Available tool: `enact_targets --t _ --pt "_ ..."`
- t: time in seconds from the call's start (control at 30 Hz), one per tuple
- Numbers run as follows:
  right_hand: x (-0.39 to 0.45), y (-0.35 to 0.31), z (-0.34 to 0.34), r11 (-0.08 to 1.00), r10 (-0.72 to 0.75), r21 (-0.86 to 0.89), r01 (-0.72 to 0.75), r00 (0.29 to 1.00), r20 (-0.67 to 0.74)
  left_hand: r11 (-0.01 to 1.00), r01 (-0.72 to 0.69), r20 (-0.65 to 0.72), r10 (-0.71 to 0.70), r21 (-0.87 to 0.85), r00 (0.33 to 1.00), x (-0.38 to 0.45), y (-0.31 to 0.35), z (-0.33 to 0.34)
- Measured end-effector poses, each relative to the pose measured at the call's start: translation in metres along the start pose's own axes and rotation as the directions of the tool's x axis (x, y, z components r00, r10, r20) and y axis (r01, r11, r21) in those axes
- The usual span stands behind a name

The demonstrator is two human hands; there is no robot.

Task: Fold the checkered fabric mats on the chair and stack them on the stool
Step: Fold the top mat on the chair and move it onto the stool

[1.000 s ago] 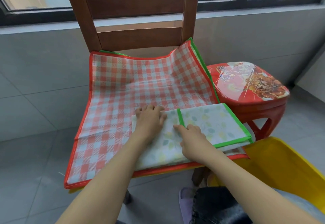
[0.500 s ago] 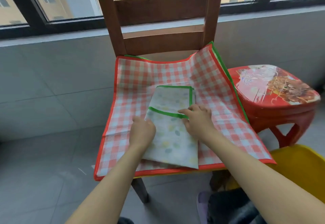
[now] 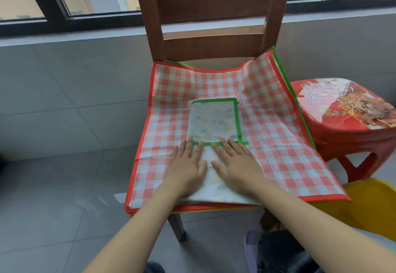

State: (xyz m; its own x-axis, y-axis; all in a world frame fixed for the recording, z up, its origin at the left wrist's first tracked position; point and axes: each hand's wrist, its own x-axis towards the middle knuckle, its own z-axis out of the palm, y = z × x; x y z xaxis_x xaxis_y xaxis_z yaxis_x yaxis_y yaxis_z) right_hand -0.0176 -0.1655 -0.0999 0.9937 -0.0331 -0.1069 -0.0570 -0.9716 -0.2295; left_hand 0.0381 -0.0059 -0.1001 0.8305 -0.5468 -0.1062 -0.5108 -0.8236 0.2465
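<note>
A folded white mat with a leaf print and green trim (image 3: 214, 122) lies in the middle of a spread red-and-white checkered mat (image 3: 267, 139) on the wooden chair (image 3: 212, 43). My left hand (image 3: 186, 165) and my right hand (image 3: 235, 165) press flat on the near half of the folded mat, fingers straight, side by side. A green-edged mat (image 3: 300, 109) peeks out under the checkered one along its right side. The red stool (image 3: 347, 120) stands to the right of the chair with nothing on its printed top.
A yellow plastic seat (image 3: 375, 204) is at the lower right, close to my right forearm. Grey tiled floor lies to the left of the chair. A grey wall and a window sill run behind it.
The folded leaf-print mat has been turned lengthwise and shifted to the chair's middle. Both hands went from holding its fold to pressing flat on its near half.
</note>
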Motion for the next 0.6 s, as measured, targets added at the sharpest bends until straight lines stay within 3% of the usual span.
enact_targets --t 0.17,0.27,0.37,0.43,0.53,0.6 --pt "0.002 0.028 -0.010 0.982 0.185 0.042 -0.186 0.982 0.029 0.996 0.062 0.056 -0.066 0.063 0.996 0.000 0.005 -0.004" --pt "0.006 0.032 -0.018 0.969 0.217 0.110 -0.220 0.975 0.043 0.994 0.100 0.044 -0.101 0.032 0.994 0.006 0.006 -0.013" --pt "0.014 0.026 -0.036 0.940 0.242 0.292 -0.177 0.949 -0.203 0.993 0.115 -0.135 -0.118 -0.031 0.984 0.016 0.007 -0.026" --pt "0.020 0.022 -0.050 0.866 0.307 0.484 -0.123 0.896 -0.321 0.974 0.109 -0.220 -0.153 -0.200 0.963 0.024 0.012 -0.032" --pt "0.032 0.020 -0.059 0.650 0.406 0.741 -0.169 0.902 -0.151 0.825 0.128 -0.179 -0.266 -0.550 0.947 0.035 0.024 -0.037" --pt "0.040 0.022 -0.057 0.544 0.457 0.792 -0.278 0.890 -0.001 0.752 0.198 -0.115 -0.342 -0.629 0.932 0.042 0.029 -0.035"
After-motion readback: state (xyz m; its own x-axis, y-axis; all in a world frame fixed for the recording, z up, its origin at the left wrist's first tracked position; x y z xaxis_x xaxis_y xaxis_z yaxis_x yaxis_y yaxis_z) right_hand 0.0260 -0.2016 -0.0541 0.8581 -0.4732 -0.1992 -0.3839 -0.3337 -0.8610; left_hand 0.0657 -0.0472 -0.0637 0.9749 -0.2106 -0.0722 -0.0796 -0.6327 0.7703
